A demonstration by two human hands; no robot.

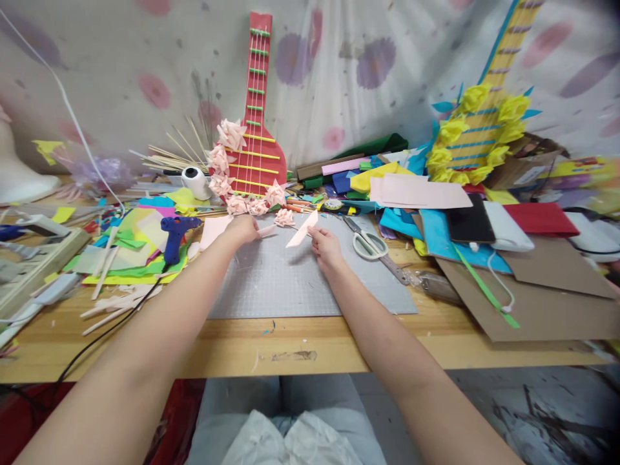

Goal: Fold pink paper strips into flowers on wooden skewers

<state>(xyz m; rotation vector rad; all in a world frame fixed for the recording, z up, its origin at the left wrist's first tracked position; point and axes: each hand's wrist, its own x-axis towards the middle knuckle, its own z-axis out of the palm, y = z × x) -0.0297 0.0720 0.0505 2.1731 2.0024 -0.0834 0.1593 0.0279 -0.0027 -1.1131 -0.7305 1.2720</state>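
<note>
Near frame centre, the right hand (328,248) pinched a folded pink strip (302,230). The left hand's (243,228) fingers were at a smaller pink piece (267,230), grip hard to tell. Scissors (370,241) lay right of centre, a blue glue gun (176,237) left; the left forearm (186,310) partly hid the grey mat (276,290).

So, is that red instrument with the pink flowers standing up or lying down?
Standing up: the red instrument has its neck pointing upward above its rounded body.

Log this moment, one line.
left hand: holds pink paper piece | right hand: holds pale strip | paper flower between hands | gray cutting mat below
</note>
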